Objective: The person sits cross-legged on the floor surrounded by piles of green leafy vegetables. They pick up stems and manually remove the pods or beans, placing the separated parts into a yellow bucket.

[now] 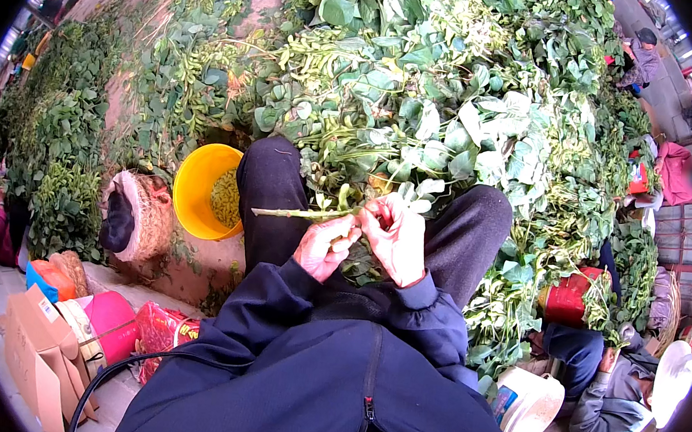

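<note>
Between my knees I hold a green soybean stalk [287, 213], its bare end pointing left and a few leaves [424, 198] at the other end. My right hand [394, 240] grips it, thumb and fingers pinched together. Right beside it, my left hand [323, 248] is curled just under the stalk, with a bit of green pod showing between its fingers. A small pod [343, 197] stands up from the stalk. By my left knee a yellow bucket [191, 190] leans with its mouth towards me, holding picked green pods [225, 199].
Heaped soybean plants [394, 90] cover the ground ahead. A straw-wrapped basket [157, 218] is left of the bucket. Behind it lie a cardboard box [41, 350] and a red bag [160, 329]. At right are a white bucket [536, 405] and a seated person [611, 399].
</note>
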`<state>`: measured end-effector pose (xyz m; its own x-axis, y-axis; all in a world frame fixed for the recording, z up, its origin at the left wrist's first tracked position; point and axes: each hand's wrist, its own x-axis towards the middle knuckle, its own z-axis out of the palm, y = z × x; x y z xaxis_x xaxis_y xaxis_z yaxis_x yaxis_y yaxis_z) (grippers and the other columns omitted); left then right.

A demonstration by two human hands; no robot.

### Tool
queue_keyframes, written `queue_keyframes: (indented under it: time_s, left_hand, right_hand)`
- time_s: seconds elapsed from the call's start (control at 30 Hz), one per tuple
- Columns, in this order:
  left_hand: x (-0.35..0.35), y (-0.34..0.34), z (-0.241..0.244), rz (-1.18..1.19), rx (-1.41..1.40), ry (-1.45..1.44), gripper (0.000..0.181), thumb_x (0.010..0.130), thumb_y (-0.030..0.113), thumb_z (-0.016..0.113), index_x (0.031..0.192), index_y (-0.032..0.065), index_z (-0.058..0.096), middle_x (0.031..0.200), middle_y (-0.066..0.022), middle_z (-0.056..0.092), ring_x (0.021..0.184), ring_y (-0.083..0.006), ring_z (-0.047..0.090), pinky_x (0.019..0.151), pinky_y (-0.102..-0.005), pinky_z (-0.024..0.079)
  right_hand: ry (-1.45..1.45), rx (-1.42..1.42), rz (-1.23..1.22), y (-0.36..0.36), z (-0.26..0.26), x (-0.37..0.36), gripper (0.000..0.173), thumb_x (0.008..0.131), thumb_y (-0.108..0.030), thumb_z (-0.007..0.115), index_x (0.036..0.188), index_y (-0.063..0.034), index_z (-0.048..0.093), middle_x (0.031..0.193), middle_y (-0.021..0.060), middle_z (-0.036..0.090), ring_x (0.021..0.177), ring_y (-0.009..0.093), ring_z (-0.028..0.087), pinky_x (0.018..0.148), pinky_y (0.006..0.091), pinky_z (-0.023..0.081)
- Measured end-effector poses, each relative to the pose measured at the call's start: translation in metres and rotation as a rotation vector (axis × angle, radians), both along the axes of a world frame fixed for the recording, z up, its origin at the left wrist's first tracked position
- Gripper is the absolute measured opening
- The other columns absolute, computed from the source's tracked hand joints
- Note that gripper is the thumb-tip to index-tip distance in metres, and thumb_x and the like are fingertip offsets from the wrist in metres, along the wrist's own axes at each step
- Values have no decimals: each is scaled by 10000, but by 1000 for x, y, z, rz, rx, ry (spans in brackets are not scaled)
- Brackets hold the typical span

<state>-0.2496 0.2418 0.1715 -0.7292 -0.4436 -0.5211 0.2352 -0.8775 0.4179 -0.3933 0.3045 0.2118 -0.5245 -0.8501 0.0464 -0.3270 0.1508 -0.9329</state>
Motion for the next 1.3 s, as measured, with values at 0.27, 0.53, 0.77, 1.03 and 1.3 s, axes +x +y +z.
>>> queue_keyframes:
  time_s: [0.27,0.53,0.77,1.03,1.3]
  left_hand:
    - [-14,-7,7,86,-87,1,218,985,109,567,1124,-36,653,764,12,593,507,-3,393,428,-170,279]
    - [-12,-12,-3,93,-215,-33,207,946,85,612,1099,-41,673,765,-22,634,508,-11,419,444,-166,291]
    - [-13,-12,-2,113,-316,-118,189,919,68,649,1075,-26,698,788,6,654,536,-6,433,465,-163,300]
    - [-17,-10,-8,140,-438,-196,199,900,43,658,1078,-32,705,773,32,647,542,-3,416,482,-177,306]
    - [-16,-7,-12,95,-209,110,208,971,109,561,1068,-38,671,700,5,595,502,-32,382,484,-216,332]
  right_hand:
    - [-449,-69,50,23,-16,10,165,892,-51,701,844,-47,543,727,-61,511,606,17,399,535,186,362]
    - [-400,-7,236,32,-12,3,202,1023,-187,492,1071,-16,586,775,15,584,613,71,502,570,233,436]
    - [-671,-18,277,35,-4,-1,267,1014,-135,495,1209,18,596,850,-1,619,692,46,521,617,200,449]
    - [-824,30,236,35,-8,-2,261,996,-118,516,1204,10,608,893,17,675,643,34,528,589,178,443]
    - [-1061,-10,228,38,-16,-1,269,986,-130,529,1220,-20,603,872,-6,666,603,15,497,486,163,347]
